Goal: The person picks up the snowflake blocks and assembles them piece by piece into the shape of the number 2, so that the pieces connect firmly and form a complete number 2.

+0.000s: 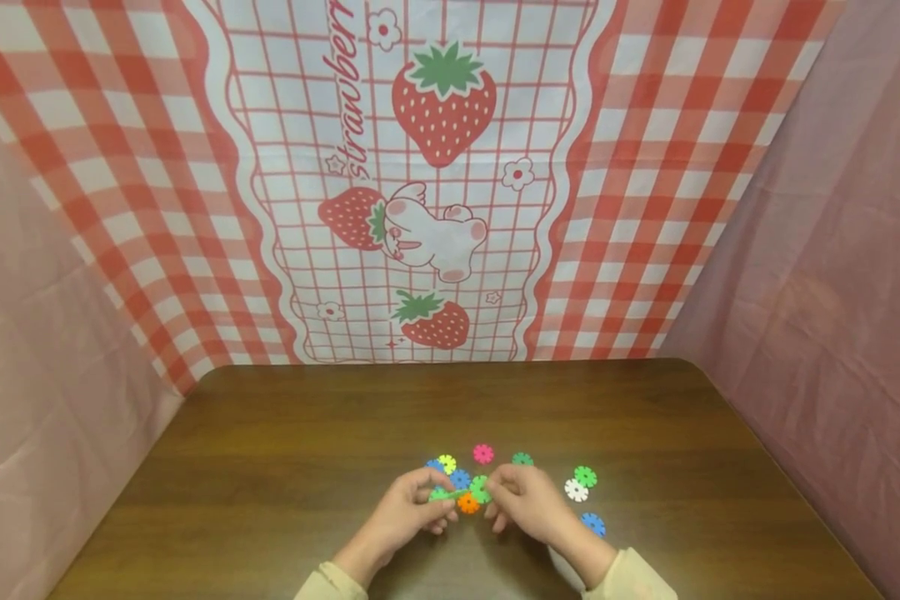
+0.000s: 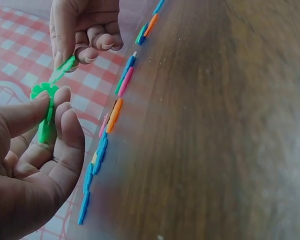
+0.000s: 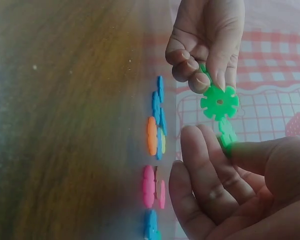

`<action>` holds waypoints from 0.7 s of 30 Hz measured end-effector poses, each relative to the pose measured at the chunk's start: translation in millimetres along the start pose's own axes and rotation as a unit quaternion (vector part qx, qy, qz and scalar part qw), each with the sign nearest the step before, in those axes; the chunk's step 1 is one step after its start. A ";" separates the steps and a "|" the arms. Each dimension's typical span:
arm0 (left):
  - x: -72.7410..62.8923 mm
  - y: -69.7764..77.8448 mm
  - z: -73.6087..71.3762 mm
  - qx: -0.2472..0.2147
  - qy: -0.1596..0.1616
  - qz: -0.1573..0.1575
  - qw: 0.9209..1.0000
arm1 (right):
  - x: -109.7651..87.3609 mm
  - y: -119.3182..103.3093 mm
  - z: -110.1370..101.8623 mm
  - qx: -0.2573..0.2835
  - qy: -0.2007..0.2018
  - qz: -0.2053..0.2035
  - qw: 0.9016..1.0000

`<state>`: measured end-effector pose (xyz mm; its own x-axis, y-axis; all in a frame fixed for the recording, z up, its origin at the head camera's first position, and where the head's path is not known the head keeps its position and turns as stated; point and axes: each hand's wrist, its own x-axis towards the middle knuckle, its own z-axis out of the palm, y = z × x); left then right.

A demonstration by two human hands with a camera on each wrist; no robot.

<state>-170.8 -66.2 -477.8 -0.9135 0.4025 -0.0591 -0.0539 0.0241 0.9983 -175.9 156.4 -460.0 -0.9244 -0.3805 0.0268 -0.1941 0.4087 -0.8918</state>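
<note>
My left hand (image 1: 408, 504) pinches green notched plastic discs between thumb and fingers. In the right wrist view, one green disc (image 3: 219, 102) faces the camera, set crosswise against another green piece (image 3: 204, 70) under the left fingers. My right hand (image 1: 528, 500) pinches a further green disc (image 3: 227, 131) by its edge. That disc meets the left hand's disc; whether they are slotted together or only touching, I cannot tell. Near the hands on the table lie an orange disc (image 1: 468, 502), a blue disc (image 1: 460, 479) and a yellow disc (image 1: 447, 464).
Beyond the hands lie a pink disc (image 1: 483, 453) and a dark green disc (image 1: 522, 459). To the right are a bright green disc (image 1: 586, 476), a white disc (image 1: 576, 490) and a blue disc near the right wrist. A checked cloth (image 1: 645, 167) hangs behind the brown table (image 1: 285, 425).
</note>
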 end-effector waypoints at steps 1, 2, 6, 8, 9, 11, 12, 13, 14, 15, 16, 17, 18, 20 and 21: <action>0.2 0.3 0.5 -0.001 0.000 0.001 1.000 | 0.2 -0.5 0.0 0.005 -0.006 0.001 1.000; 0.4 0.5 1.0 0.000 -0.001 0.003 1.000 | 0.3 -0.9 0.2 0.011 -0.012 0.002 1.000; 0.5 0.5 1.9 0.010 -0.009 0.014 1.000 | 1.3 -2.3 0.9 0.024 -0.021 0.010 0.999; 0.2 0.0 2.3 0.017 -0.014 0.021 1.000 | 1.4 -2.9 1.5 0.027 -0.019 0.015 0.999; -0.1 -0.1 2.5 0.020 -0.015 0.024 0.999 | 1.6 -3.5 1.9 0.027 -0.016 0.017 0.999; -0.1 -0.5 3.2 0.025 -0.014 0.029 0.999 | 1.7 -4.3 2.8 0.024 -0.010 0.019 0.999; 0.0 -0.5 3.7 0.027 -0.013 0.031 0.999 | 1.7 -5.0 3.3 0.022 -0.006 0.018 1.000; 0.0 -0.4 4.2 0.028 -0.010 0.032 0.999 | 1.7 -5.7 3.9 0.019 -0.002 0.017 1.000; 0.0 -0.3 4.6 0.029 -0.007 0.033 0.999 | 1.8 -6.3 4.4 0.017 0.001 0.015 1.000; 0.2 -0.4 5.1 0.030 -0.004 0.035 0.999 | 2.2 -7.0 5.0 0.015 0.003 0.012 1.000; 0.3 -0.5 5.5 0.031 -0.002 0.036 0.999 | 2.4 -7.4 5.5 0.013 0.004 0.009 1.000; 0.4 -0.5 5.9 0.034 -0.001 0.038 0.999 | 2.6 -7.9 5.9 0.012 0.004 0.007 1.000; 0.4 -0.4 6.4 0.036 0.001 0.040 0.999 | 2.8 -8.3 6.2 0.012 0.003 0.005 1.000; 0.5 -0.7 7.4 0.042 0.005 0.044 0.998 | 3.0 -8.6 6.9 0.013 0.002 0.002 1.000; 0.6 -0.8 7.8 0.045 0.006 0.046 0.998 | 2.9 -8.9 7.3 0.012 0.004 0.002 1.000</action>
<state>-168.2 -58.8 -478.7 -0.9174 0.3966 0.0326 0.0656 0.0697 0.9954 -174.5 145.5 -455.3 -0.9278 -0.3721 0.0261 -0.1819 0.3902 -0.9026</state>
